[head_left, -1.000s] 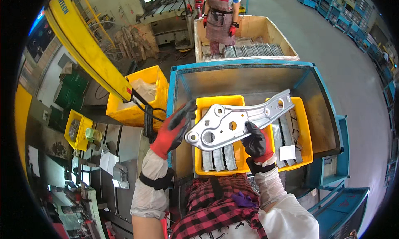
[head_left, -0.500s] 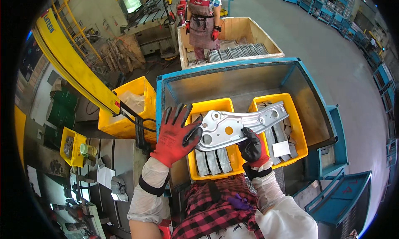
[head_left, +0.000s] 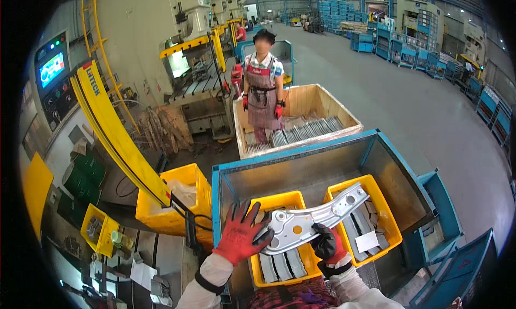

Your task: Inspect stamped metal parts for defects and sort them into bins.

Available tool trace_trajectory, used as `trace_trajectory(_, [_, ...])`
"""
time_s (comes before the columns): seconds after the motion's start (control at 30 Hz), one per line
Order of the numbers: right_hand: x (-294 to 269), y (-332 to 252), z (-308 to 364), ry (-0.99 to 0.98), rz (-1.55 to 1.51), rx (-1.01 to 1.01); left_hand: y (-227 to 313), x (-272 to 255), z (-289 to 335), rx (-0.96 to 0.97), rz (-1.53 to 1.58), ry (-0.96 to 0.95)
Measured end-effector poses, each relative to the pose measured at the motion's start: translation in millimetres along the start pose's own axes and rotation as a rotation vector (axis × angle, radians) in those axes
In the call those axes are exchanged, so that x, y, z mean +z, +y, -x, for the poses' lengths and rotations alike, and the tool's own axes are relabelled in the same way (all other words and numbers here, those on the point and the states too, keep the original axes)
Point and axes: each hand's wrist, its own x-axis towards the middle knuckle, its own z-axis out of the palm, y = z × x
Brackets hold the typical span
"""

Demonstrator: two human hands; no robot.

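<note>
A long silvery stamped metal bracket (head_left: 283, 223) with several holes spans the space between my hands, tilted up to the right. My right hand (head_left: 329, 244), in a red and black glove, grips its lower edge near the middle. At the bracket's left end my left hand (head_left: 242, 237), gloved alike, has its fingers spread, and its thumb lies against that end. Below the bracket are two yellow crates, the left crate (head_left: 257, 274) and the right crate (head_left: 395, 215), both holding stacked grey metal parts. A white paper (head_left: 367, 241) lies on the right stack.
Both crates sit in a blue-framed metal bin (head_left: 301, 150). Beyond it a co-worker (head_left: 263, 94) stands by a wooden crate (head_left: 344, 112) of metal parts. A yellow machine arm (head_left: 121, 134) slants down at left, near a yellow box (head_left: 201, 188) and a metal bench (head_left: 169, 255).
My view has tilted up, so the scene sits lower and more of the hall shows. The bracket stays in my right hand, with my left hand still spread at its end.
</note>
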Motion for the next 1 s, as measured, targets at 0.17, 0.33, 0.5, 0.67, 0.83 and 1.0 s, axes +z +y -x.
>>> trace_trajectory(0.17, [-10.4, -2.8, -5.7, -0.009, -0.015, 0.084, 1.6, -10.4, 13.9, -0.027, 0.037, 0.011])
trace_trajectory(0.33, [-71.6, 17.7, -42.2, -0.129, 0.647, -0.287, -6.0, -8.8, 22.8, -0.027, 0.083, 0.015])
trace_trajectory(0.5, [-27.6, 4.3, -22.6, -0.075, 0.033, 0.054, -14.8, 4.9, 42.4, -0.153, 0.140, 0.080])
trace_trajectory(0.67, [-37.0, 4.6, -21.7, -0.173, 0.512, -0.185, -15.8, 34.9, 58.0, -0.744, 1.362, -0.117])
trace_trajectory(0.83, [0.1, -3.9, -4.9, -0.089, 0.193, 0.145, -20.8, 47.9, 57.8, -0.231, 1.501, -0.073])
trace_trajectory(1.0, [21.5, 2.2, 9.3, -0.484, 1.103, -0.429, -18.5, 78.9, 76.0, -0.898, 1.903, -0.406])
